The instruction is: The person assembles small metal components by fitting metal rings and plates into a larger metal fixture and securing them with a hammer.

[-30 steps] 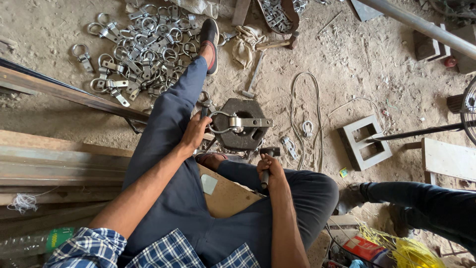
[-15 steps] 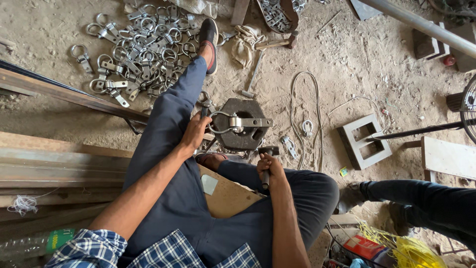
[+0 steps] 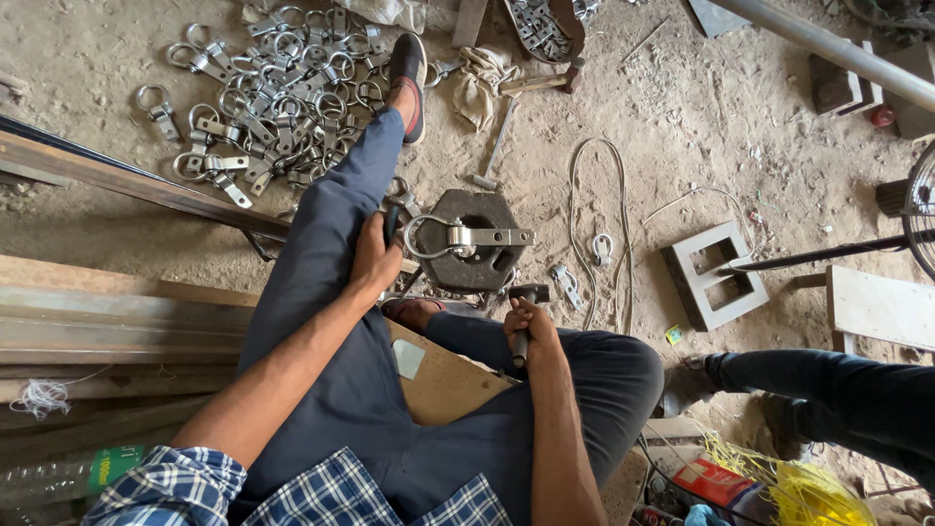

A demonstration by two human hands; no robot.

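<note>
In the middle of the frame, the right hand (image 3: 529, 326) is clenched around a hammer (image 3: 524, 317) handle. The left hand (image 3: 375, 258) grips a thin dark tool (image 3: 391, 222) beside the metal ring clamp (image 3: 458, 237), which sits on a dark six-sided block (image 3: 487, 263) on the dirt floor (image 3: 682, 146)

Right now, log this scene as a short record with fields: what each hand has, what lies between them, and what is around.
left hand: rests on the left knee, fingers around a thin dark tool
right hand: grips a hammer, head up
between: ring clamp lying on a hexagonal metal block
behind: pile of ring clamps on the dirt floor
right side: another person's leg
</note>
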